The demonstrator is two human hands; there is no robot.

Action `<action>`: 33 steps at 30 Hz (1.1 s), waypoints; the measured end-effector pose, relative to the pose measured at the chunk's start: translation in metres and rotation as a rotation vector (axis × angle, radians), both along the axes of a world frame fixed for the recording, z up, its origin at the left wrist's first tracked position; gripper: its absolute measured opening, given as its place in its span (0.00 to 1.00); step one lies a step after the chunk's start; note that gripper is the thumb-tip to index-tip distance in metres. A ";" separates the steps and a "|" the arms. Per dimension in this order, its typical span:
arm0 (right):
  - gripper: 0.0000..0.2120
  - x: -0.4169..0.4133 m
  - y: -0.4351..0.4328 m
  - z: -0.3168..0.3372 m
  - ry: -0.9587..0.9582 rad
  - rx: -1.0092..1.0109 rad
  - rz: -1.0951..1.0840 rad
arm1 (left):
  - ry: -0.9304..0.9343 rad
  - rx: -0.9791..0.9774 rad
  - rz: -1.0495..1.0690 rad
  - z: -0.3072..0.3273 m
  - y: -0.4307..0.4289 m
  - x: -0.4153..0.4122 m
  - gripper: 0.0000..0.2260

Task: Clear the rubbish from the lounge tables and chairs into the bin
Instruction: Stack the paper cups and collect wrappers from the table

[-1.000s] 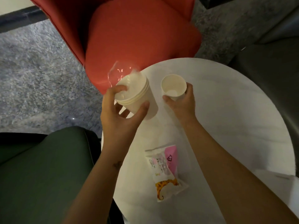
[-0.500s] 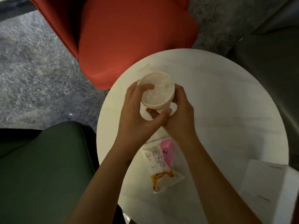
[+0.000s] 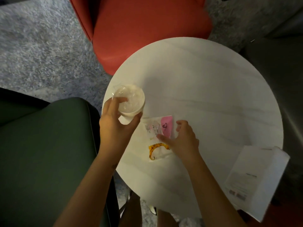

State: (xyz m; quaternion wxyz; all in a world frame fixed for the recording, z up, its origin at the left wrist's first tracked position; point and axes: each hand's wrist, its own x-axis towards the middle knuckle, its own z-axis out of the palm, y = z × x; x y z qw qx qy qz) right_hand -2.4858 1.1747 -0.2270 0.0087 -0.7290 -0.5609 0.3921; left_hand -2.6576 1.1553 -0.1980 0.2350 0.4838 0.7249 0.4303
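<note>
Off the cup stack (image 3: 131, 102) now, the right hand (image 3: 183, 141) touches the snack wrapper (image 3: 157, 128), fingers spread apart. The left hand (image 3: 114, 126) clamps the stack, left of the wrapper.

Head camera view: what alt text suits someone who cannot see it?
A person's left hand grips stacked paper cups with clear plastic inside, while the right hand touches a snack wrapper on a round white table. A red chair and a green chair stand beside it.

right hand (image 3: 183, 141): off the cups now, spread over snack wrapper (image 3: 161, 128), thumb touching it | cup stack (image 3: 131, 102): loose cup now nested in | left hand (image 3: 114, 126): holds stack alone, shifted to table (image 3: 213, 95) left edge
</note>
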 end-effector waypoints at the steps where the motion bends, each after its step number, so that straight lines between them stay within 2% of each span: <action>1: 0.41 -0.002 -0.007 -0.003 -0.044 -0.025 0.027 | 0.010 -0.009 0.016 -0.002 -0.009 -0.001 0.19; 4: 0.35 -0.010 -0.021 -0.011 -0.120 -0.001 0.043 | 0.025 -0.025 0.040 -0.008 -0.034 0.001 0.19; 9: 0.25 -0.014 -0.026 -0.023 -0.087 0.050 -0.014 | 0.012 -0.052 0.057 -0.015 -0.059 0.006 0.18; 13: 0.18 0.000 -0.029 -0.021 0.157 0.085 -0.108 | -0.013 -0.079 0.038 -0.018 -0.067 0.017 0.19; 16: 0.14 0.022 -0.026 -0.014 0.296 0.170 -0.288 | -0.027 -0.100 -0.012 -0.015 -0.068 0.028 0.19; 19: 0.14 0.035 -0.021 -0.002 0.407 0.231 -0.402 | -0.042 -0.095 -0.055 -0.009 -0.066 0.040 0.19; 22: 0.15 0.038 -0.018 0.011 0.458 0.320 -0.253 | -0.059 -0.094 -0.180 0.001 -0.061 0.053 0.19; 24: 0.15 0.038 -0.015 0.019 0.562 0.279 -0.141 | -0.062 -0.092 -0.282 0.007 -0.058 0.059 0.20; 27: 0.07 0.045 -0.013 0.024 0.696 0.180 -0.070 | -0.113 -0.064 -0.375 0.015 -0.052 0.063 0.28; 30: 0.13 0.053 -0.013 0.026 0.821 0.142 -0.066 | -0.240 -0.108 -0.372 0.019 -0.047 0.067 0.45; 31: 0.13 0.055 -0.014 0.029 0.852 0.138 -0.054 | -0.284 -0.135 -0.351 0.020 -0.045 0.069 0.47; 33: 0.20 0.059 -0.014 0.031 0.898 0.139 0.016 | -0.333 -0.162 -0.327 0.019 -0.040 0.071 0.42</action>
